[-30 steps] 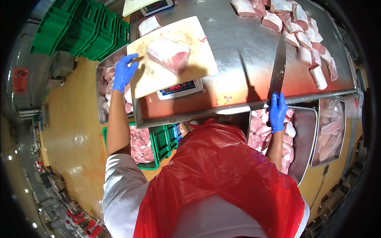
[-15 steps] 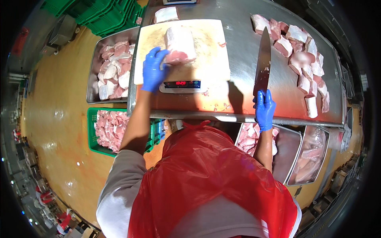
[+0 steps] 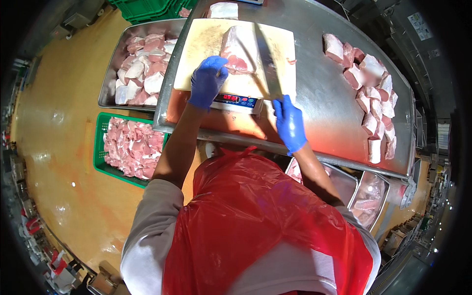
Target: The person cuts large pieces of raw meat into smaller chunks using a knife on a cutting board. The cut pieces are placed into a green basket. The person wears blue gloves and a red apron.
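Observation:
A thick block of raw meat (image 3: 240, 49), pale fat on top and pink at its near end, lies on the white cutting board (image 3: 199, 37). My left hand (image 3: 209, 81), blue-gloved with fingers curled, is at the block's near left corner, gripping its edge. In my right hand (image 3: 291, 125), also gloved in blue, is the handle of a long, wide knife (image 3: 268, 64). Its blade points away from me over the board, just right of the block, slightly blurred. Below the board's near edge sits a digital scale (image 3: 238, 104) with a lit red display.
Several cut meat chunks (image 3: 376, 101) lie along the right of the steel table (image 3: 324, 118). One pale piece (image 3: 222, 11) is beyond the board. At left stand a steel tub (image 3: 109, 93) and green crate (image 3: 101, 162), both holding meat. Steel bins (image 3: 344, 184) stand below the table's right front.
My right hand has swung the knife leftward from the bare table to over the board, beside the block. The left hand's fingers are more curled. The whole view has shifted.

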The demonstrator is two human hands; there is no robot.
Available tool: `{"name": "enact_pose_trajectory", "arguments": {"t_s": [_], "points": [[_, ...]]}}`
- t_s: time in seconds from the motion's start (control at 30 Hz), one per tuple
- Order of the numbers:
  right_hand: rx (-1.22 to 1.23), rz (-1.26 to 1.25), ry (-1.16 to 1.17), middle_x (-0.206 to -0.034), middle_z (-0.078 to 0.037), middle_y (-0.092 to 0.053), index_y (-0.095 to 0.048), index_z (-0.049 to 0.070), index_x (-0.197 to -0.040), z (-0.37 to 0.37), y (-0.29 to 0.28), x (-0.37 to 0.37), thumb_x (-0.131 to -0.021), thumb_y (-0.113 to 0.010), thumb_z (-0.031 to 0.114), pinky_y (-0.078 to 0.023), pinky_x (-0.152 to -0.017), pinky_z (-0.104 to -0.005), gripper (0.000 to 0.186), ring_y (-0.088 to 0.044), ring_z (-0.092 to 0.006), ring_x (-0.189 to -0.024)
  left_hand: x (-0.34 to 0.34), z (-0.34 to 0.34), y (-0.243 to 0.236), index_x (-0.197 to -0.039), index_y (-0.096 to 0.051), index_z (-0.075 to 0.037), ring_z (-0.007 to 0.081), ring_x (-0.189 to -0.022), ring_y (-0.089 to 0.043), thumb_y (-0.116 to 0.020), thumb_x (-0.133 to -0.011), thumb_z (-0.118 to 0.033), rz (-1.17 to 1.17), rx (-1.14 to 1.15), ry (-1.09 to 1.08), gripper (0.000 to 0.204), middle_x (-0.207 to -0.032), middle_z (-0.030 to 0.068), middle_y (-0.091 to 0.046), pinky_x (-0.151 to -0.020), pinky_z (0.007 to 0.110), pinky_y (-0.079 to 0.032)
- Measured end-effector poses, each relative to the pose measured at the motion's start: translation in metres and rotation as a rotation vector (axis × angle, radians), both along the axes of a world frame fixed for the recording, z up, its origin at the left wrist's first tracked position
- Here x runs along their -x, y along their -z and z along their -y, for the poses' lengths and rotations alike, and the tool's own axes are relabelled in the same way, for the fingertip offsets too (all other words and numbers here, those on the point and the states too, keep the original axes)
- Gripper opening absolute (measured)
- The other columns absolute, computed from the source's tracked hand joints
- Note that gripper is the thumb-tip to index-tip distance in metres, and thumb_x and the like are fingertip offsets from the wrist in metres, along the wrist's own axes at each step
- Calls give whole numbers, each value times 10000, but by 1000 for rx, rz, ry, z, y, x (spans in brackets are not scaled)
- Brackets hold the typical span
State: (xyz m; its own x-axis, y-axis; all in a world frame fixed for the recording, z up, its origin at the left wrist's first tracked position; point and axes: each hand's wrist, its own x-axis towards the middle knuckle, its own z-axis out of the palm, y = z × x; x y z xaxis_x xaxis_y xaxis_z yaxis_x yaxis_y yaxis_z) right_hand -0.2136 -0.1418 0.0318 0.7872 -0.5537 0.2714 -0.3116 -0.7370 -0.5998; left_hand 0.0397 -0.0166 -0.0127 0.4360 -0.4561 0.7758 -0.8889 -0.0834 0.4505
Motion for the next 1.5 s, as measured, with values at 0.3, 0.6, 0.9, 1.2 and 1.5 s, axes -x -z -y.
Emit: {"name": "enact_pose_trajectory", "arguments": {"t_s": [0.3, 0.6, 0.9, 1.2, 1.5], "points": [[145, -40, -209, -817, -303, -649, -489, -30, -1120, -28, -8, -128, -990, -463, 108, -491, -632, -578, 191, -644, -484, -699, -1, -8, 0, -913, -730, -30, 300, -835, -713, -735, -787, -168, -243, -43, -88, 187, -904, 138, -731, -762, 366, -577], [133, -564, -230, -836, -292, -662, -475, -30, -1158, -23, -19, -36, -915, -544, 84, -517, -679, -567, 277, -657, -477, -771, 4, -9, 3, -858, -706, -64, 330, -808, -680, -724, -810, -210, -492, 3, -135, 155, -855, 142, -702, -720, 426, -550], [211, -544, -284, -854, -266, -690, -506, -46, -1133, -34, -36, -112, -929, -531, 109, -549, -724, -530, 257, -682, -452, -801, -6, -17, -1, -803, -713, -48, 283, -697, -677, -754, -773, -130, -498, 36, -88, 96, -779, 142, -694, -671, 381, -549], [252, -718, -231, -863, -245, -691, -519, -5, -1093, -27, -39, -74, -935, -512, 87, -555, -718, -513, 183, -694, -434, -822, -30, -42, 2, -708, -652, -54, 201, -615, -630, -704, -809, -121, -355, 2, -222, 131, -704, 110, -650, -580, 335, -483], [363, -265, -210, -759, -233, -633, -508, 54, -1068, 23, -51, 30, -986, -582, 145, -497, -584, -534, 143, -639, -444, -675, 26, -55, 18, -1136, -677, -90, 160, -843, -675, -728, -827, -70, -738, 2, -47, 314, -1017, 102, -678, -706, 286, -555]]}}
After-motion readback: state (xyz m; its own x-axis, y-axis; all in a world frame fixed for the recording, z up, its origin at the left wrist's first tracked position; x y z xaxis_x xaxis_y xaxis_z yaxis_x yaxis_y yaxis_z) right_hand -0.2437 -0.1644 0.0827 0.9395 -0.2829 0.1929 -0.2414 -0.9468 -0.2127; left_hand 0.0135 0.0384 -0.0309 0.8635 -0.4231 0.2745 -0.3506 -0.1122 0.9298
